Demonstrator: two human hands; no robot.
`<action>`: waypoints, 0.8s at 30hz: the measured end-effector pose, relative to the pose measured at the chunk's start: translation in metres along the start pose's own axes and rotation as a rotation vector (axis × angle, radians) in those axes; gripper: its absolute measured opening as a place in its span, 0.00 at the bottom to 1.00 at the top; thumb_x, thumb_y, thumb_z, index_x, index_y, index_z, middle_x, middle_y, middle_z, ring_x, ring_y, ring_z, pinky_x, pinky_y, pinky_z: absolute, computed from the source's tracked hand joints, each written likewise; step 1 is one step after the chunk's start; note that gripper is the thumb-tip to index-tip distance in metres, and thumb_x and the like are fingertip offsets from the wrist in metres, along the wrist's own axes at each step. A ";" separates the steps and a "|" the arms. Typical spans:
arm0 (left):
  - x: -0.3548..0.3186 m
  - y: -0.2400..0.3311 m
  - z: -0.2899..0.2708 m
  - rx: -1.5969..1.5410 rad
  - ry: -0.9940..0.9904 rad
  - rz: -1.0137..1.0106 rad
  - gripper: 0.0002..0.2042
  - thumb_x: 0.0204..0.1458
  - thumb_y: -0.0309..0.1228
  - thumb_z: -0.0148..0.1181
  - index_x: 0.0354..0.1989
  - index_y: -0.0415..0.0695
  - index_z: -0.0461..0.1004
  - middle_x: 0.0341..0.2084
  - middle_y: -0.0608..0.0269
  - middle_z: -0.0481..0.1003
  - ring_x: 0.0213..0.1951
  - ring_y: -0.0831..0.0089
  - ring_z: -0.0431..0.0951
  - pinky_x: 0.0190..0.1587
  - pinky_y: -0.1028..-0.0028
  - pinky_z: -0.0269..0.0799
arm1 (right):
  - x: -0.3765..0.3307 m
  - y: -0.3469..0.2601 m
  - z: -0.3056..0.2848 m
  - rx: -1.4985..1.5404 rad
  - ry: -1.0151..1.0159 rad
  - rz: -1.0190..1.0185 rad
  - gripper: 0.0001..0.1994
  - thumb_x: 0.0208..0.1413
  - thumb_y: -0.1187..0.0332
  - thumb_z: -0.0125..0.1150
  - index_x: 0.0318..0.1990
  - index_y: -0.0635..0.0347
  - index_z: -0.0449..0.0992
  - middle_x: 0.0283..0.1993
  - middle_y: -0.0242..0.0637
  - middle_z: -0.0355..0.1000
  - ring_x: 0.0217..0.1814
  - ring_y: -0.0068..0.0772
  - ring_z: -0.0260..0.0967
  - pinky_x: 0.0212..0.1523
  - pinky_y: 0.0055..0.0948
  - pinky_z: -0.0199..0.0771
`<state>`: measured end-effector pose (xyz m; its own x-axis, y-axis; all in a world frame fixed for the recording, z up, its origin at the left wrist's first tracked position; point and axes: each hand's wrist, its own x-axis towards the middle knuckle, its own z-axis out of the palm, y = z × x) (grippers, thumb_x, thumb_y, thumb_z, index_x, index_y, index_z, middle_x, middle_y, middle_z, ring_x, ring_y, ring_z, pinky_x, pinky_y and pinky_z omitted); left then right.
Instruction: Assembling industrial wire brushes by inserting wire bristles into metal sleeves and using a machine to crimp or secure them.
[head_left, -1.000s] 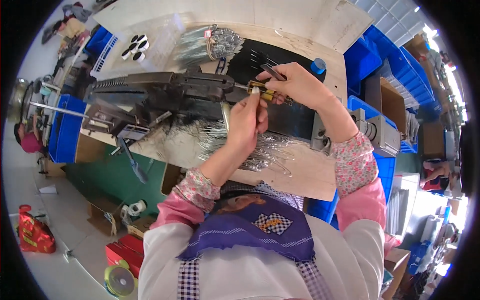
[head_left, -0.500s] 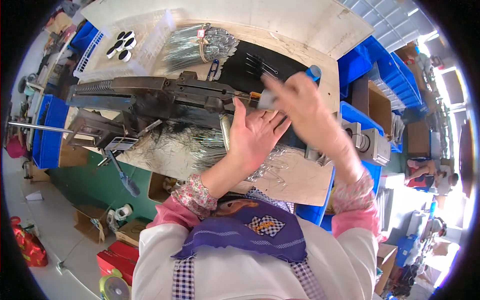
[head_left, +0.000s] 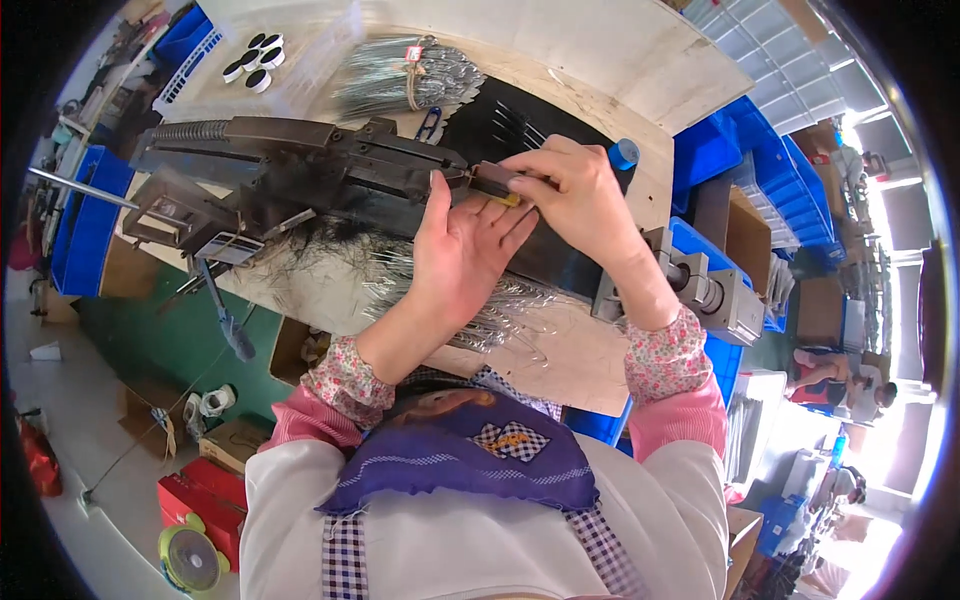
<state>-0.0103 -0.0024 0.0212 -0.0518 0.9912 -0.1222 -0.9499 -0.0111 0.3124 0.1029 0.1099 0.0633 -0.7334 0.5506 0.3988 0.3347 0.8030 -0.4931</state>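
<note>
A long dark metal bench machine (head_left: pixel 390 165) lies across the table. At its right end sits a small dark brown block (head_left: pixel 492 180) with a yellow piece (head_left: pixel 511 199) under it. Thumb and fingers of my right hand (head_left: pixel 585 195) are closed on this block. My left hand (head_left: pixel 452 250) is open, palm up, just below it, with fingertips near the yellow piece and nothing on the palm. Looped silver wires (head_left: pixel 490 315) lie under and beside my left wrist. Loose black bristles (head_left: pixel 325 245) are scattered along the machine's near side.
Behind the machine are a tied bundle of wires (head_left: pixel 385 80), a black cloth (head_left: pixel 470 130) holding several thin brushes, and a clear basket (head_left: pixel 300 85) with round black-and-white pieces. A blue cap (head_left: pixel 623 154) stands to the right. Blue bins (head_left: pixel 735 150) and a grey metal motor (head_left: pixel 725 300) flank the table.
My right hand was blurred above the machine's end; now it is lower and pinches the brown block. My left hand stays open, slightly further left in the picture, as the view shifted.
</note>
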 end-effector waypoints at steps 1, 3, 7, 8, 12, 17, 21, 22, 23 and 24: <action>0.000 0.001 -0.001 -0.011 -0.004 0.032 0.34 0.61 0.60 0.34 0.53 0.37 0.66 0.51 0.58 0.70 0.58 0.66 0.66 0.66 0.65 0.54 | -0.002 0.000 -0.004 0.006 -0.001 -0.007 0.07 0.47 0.69 0.63 0.35 0.50 0.82 0.26 0.30 0.69 0.31 0.34 0.70 0.42 0.33 0.62; -0.001 0.001 0.002 -0.007 0.025 0.051 0.33 0.61 0.59 0.35 0.51 0.37 0.67 0.48 0.58 0.71 0.56 0.66 0.67 0.65 0.65 0.55 | -0.006 -0.003 -0.012 -0.099 -0.016 -0.007 0.06 0.46 0.69 0.63 0.34 0.50 0.82 0.25 0.29 0.69 0.32 0.33 0.69 0.43 0.34 0.62; 0.006 -0.001 -0.004 -0.028 -0.039 0.067 0.30 0.61 0.58 0.39 0.45 0.38 0.68 0.42 0.59 0.72 0.52 0.66 0.69 0.63 0.66 0.58 | -0.006 -0.008 -0.008 -0.225 0.055 -0.124 0.07 0.45 0.69 0.64 0.34 0.50 0.82 0.26 0.29 0.68 0.33 0.32 0.69 0.44 0.35 0.61; 0.005 0.002 -0.001 -0.054 0.015 0.050 0.30 0.60 0.58 0.40 0.42 0.38 0.68 0.39 0.59 0.71 0.51 0.66 0.70 0.62 0.65 0.59 | -0.006 -0.006 -0.007 -0.225 0.064 -0.116 0.07 0.45 0.69 0.64 0.34 0.50 0.82 0.26 0.29 0.68 0.33 0.32 0.69 0.44 0.35 0.61; 0.006 0.004 -0.004 -0.061 0.004 0.032 0.33 0.61 0.57 0.37 0.49 0.32 0.65 0.47 0.49 0.70 0.56 0.56 0.68 0.67 0.60 0.56 | -0.006 -0.008 -0.009 -0.218 0.061 -0.102 0.07 0.46 0.69 0.64 0.34 0.50 0.82 0.26 0.29 0.68 0.33 0.32 0.70 0.42 0.35 0.62; 0.005 0.006 -0.006 -0.108 -0.079 -0.005 0.32 0.61 0.59 0.37 0.49 0.36 0.67 0.45 0.57 0.72 0.53 0.64 0.69 0.63 0.64 0.57 | -0.009 -0.026 -0.001 -0.275 0.081 -0.248 0.09 0.49 0.70 0.61 0.38 0.56 0.78 0.29 0.33 0.70 0.36 0.35 0.71 0.36 0.32 0.68; -0.006 0.010 -0.001 -0.001 0.076 0.026 0.32 0.61 0.58 0.35 0.49 0.37 0.67 0.47 0.58 0.72 0.55 0.66 0.68 0.65 0.65 0.55 | -0.004 -0.048 -0.031 -0.058 0.129 0.156 0.08 0.58 0.68 0.56 0.43 0.58 0.72 0.26 0.45 0.73 0.25 0.50 0.73 0.25 0.38 0.72; -0.006 0.011 -0.001 0.001 0.051 0.040 0.32 0.62 0.58 0.35 0.50 0.36 0.67 0.48 0.58 0.71 0.56 0.66 0.67 0.65 0.65 0.54 | -0.007 -0.047 -0.025 -0.121 0.141 0.092 0.09 0.56 0.69 0.55 0.43 0.60 0.72 0.24 0.45 0.73 0.24 0.49 0.73 0.24 0.38 0.73; -0.007 0.011 -0.001 0.003 0.027 0.054 0.32 0.62 0.58 0.34 0.50 0.36 0.66 0.49 0.57 0.71 0.57 0.67 0.66 0.66 0.66 0.53 | -0.011 -0.046 -0.018 -0.182 0.151 0.027 0.10 0.54 0.71 0.55 0.44 0.61 0.72 0.23 0.45 0.72 0.24 0.49 0.73 0.23 0.37 0.73; -0.009 0.011 0.000 -0.001 0.035 0.042 0.32 0.62 0.58 0.34 0.50 0.36 0.66 0.49 0.57 0.71 0.57 0.67 0.66 0.66 0.66 0.53 | -0.013 -0.049 -0.013 -0.183 0.146 0.041 0.10 0.54 0.71 0.55 0.44 0.61 0.72 0.23 0.45 0.72 0.24 0.49 0.73 0.23 0.37 0.73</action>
<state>-0.0204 -0.0114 0.0255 -0.1021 0.9846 -0.1417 -0.9469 -0.0525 0.3173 0.1038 0.0663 0.0924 -0.6282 0.6002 0.4951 0.4737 0.7998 -0.3686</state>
